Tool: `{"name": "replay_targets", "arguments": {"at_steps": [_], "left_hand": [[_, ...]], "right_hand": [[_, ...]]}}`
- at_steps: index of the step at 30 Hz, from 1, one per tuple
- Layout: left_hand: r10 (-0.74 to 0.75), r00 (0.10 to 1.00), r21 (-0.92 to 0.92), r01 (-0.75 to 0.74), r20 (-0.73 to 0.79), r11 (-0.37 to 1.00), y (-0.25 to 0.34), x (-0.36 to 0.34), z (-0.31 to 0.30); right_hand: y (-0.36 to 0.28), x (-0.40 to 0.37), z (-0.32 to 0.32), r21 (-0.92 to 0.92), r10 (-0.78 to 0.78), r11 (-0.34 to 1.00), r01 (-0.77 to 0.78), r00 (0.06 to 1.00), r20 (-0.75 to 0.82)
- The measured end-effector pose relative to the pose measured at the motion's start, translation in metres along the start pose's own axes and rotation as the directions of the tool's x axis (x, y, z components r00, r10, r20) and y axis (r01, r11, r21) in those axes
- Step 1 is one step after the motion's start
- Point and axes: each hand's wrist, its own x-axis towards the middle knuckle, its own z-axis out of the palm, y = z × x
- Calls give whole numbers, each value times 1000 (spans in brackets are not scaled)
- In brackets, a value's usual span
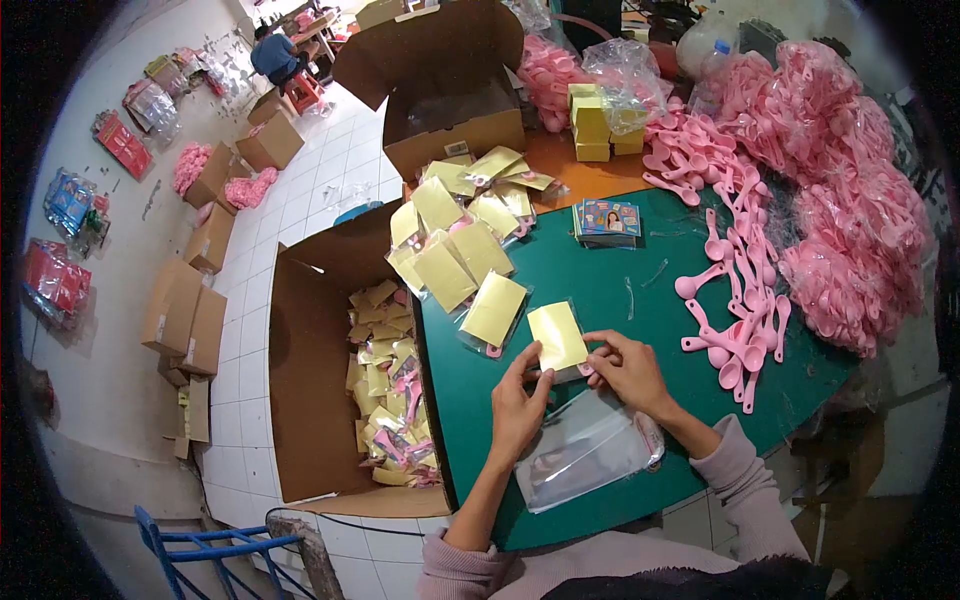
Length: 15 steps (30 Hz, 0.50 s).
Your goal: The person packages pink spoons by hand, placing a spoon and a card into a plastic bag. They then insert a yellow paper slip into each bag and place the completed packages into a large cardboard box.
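A clear packet with a yellow card (558, 336) is held over the green table (600, 280). My left hand (522, 393) pinches its lower left corner, and my right hand (630, 372) grips its lower right side. A bit of pink shows at the right fingertips; the rest of that piece is hidden. Below my hands lies a stack of clear plastic bags (585, 462). Just left of the held packet rests another yellow-card packet (494, 310), beside a heap of similar packets (445, 270). Loose pink spoons (745, 350) spread over the table to the right.
An open cardboard box (330, 400) full of packets stands against the table's left edge. Printed cards (608, 220) are stacked farther back. Bagged pink spoons (850, 200) pile up at right. A blue metal frame (220, 545) stands lower left; a person (274, 55) sits far off.
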Motion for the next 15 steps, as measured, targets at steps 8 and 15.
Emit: {"name": "replay_targets", "arguments": {"at_steps": [8,15], "left_hand": [[209,974,309,-227,88,924,17,-7,-8],[371,911,453,-410,178,791,8,-19,18]], "right_hand": [[-54,104,-26,-185,-422,897,402,902,-86],[-16,246,-164,-912,-519,373,171,853,-53]]}}
